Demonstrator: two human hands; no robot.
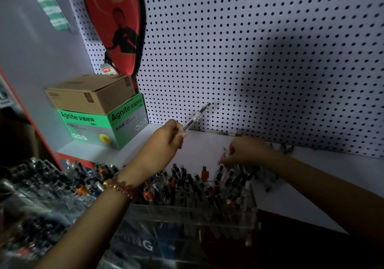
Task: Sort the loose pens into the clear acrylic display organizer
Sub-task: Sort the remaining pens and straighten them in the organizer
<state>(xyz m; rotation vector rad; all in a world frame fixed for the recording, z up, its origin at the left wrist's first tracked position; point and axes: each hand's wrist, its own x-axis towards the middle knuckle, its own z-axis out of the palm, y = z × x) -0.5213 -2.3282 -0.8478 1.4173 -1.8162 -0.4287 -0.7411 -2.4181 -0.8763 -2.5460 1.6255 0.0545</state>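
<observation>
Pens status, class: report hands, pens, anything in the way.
Left hand grips clear pen, raised. Right hand at pen tops in organizer, grip unclear. Loose pen lies by pegboard. Nothing blocking.

Only 1 camera is in play, worn on the person's head. It looks forward and down over the white shelf (pixel 203 144) from very close. Both forearms run in from the bottom edge, with the left hand (pixel 166 137), gripping a pen (pixel 197 116), near the middle of the view and the right hand (pixel 247 150) just to its right. The clear organizer (pixel 193 216) fills the near foreground, partly blurred. Straight ahead the pegboard (pixel 228 50) takes up the upper half, slanted by the wide lens. A green box (pixel 116 123) sits off to the left.
</observation>
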